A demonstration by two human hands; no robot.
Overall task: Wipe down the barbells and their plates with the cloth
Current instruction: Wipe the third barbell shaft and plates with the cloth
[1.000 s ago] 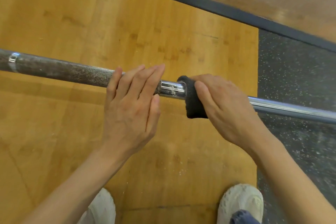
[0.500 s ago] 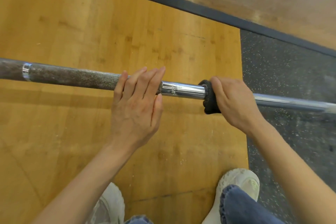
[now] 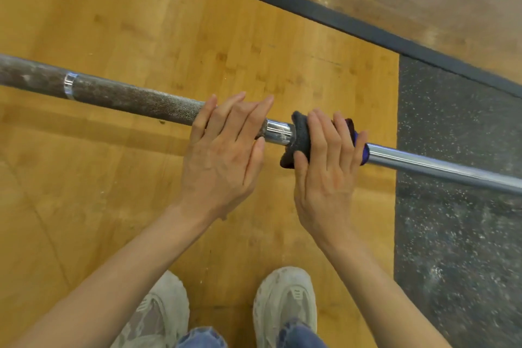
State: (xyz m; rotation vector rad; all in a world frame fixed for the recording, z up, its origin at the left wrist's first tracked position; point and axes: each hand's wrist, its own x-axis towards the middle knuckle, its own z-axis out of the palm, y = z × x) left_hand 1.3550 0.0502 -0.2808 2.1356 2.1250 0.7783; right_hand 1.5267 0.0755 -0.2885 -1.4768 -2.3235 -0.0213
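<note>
A long steel barbell [image 3: 135,100] runs across the view from left to lower right, with a dull knurled stretch on the left and a shiny smooth stretch [image 3: 440,168] on the right. My left hand [image 3: 223,150] rests flat on the end of the knurled part, fingers straight. Just to its right, my right hand [image 3: 327,175] grips a dark cloth [image 3: 299,135] wrapped round the bar, fingers curled over it. A blue edge of the cloth shows past my little finger. No plates are in view.
Beneath the bar lies a wooden platform [image 3: 141,22], bordered by speckled black rubber flooring [image 3: 457,234] on the right and a dark strip [image 3: 310,10] at the back. My two pale shoes [image 3: 285,302] stand below the bar.
My right hand slid the cloth leftward along the bar, back close to my left hand, after a stroke to the right. My left hand stayed on the knurled part.
</note>
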